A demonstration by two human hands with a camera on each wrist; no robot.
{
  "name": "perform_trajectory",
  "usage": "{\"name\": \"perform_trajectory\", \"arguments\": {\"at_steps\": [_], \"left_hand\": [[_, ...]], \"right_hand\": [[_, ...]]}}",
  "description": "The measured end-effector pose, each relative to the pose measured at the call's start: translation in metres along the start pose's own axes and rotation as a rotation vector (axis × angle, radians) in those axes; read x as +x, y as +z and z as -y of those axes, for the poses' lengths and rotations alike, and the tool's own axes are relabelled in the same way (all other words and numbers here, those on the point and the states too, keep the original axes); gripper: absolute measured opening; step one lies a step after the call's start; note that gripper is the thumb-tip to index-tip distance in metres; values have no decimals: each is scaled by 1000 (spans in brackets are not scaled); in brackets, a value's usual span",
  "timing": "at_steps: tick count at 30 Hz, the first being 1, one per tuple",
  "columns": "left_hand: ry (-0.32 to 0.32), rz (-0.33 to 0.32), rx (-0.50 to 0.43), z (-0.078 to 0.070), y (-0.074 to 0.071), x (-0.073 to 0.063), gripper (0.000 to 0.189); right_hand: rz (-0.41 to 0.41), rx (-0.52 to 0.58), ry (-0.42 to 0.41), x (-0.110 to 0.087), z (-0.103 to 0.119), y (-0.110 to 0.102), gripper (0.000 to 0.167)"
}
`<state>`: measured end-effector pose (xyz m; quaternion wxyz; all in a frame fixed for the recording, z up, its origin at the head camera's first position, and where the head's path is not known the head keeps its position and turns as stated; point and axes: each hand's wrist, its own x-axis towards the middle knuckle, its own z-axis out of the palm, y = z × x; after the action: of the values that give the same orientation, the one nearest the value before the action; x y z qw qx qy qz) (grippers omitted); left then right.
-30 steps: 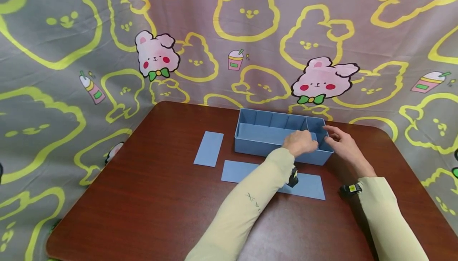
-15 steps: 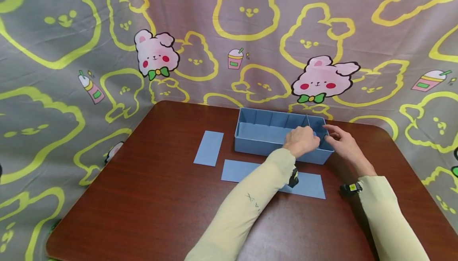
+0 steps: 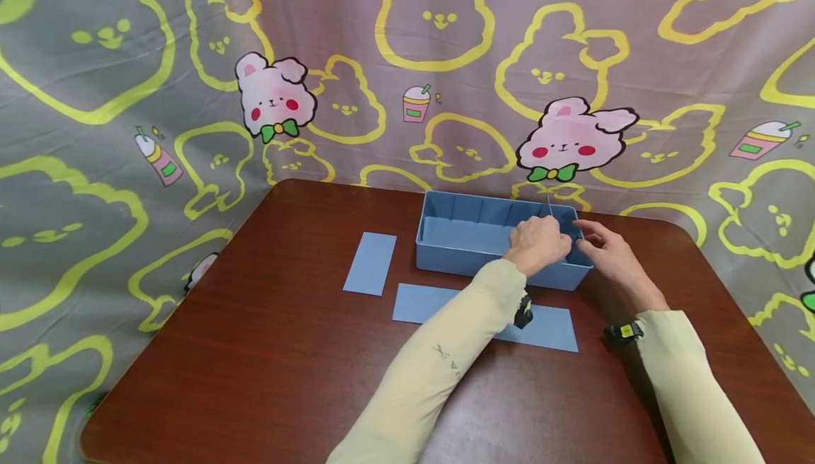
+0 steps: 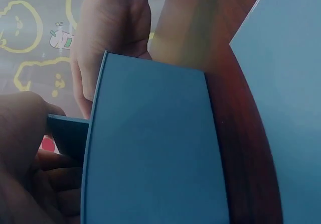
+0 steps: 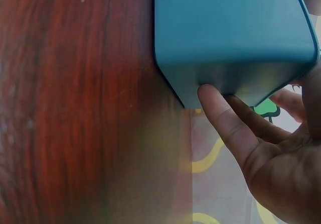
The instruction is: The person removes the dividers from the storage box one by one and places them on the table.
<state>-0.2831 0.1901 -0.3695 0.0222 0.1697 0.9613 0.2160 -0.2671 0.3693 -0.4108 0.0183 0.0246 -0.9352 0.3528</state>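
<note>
A long blue storage box [image 3: 458, 258] stands near the back of the table, with vertical ribs along its inner far wall. Inside its right part, my left hand [image 3: 537, 243] reaches over the near wall and pinches a thin blue divider [image 4: 70, 136] between thumb and fingers. The divider's top edge sticks up above the box rim; its lower part is hidden. At the right end my right hand [image 3: 611, 255] holds the box's end wall. Its fingertips [image 5: 206, 94] touch the outside of that wall, while the thumb lies by the rim.
Flat on the brown table [image 3: 255, 351] lie a short blue panel [image 3: 371, 263] left of the box and a longer blue panel [image 3: 550, 327] in front of it, partly covered by the left sleeve. A patterned curtain [image 3: 356, 18] hangs close behind the table.
My left hand has shifted slightly up and to the right, and the divider now rises higher above the rim. The right hand keeps its place at the box's end.
</note>
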Motion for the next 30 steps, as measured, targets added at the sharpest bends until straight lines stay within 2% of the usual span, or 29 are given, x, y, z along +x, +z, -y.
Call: {"name": "perform_trajectory", "arguments": {"at_steps": [7, 14, 22, 30], "left_hand": [[17, -29, 44, -3, -5, 1, 47], [27, -18, 58, -6, -11, 0, 45], [41, -32, 81, -11, -21, -2, 41], [64, -29, 126, -16, -26, -4, 38]], "right_hand": [[-8, -14, -10, -1, 0, -1, 52], [-3, -11, -4, 0, 2, -2, 53], [-24, -28, -7, 2, 3, -2, 52], [-27, -38, -17, 1, 3, -2, 52]]}}
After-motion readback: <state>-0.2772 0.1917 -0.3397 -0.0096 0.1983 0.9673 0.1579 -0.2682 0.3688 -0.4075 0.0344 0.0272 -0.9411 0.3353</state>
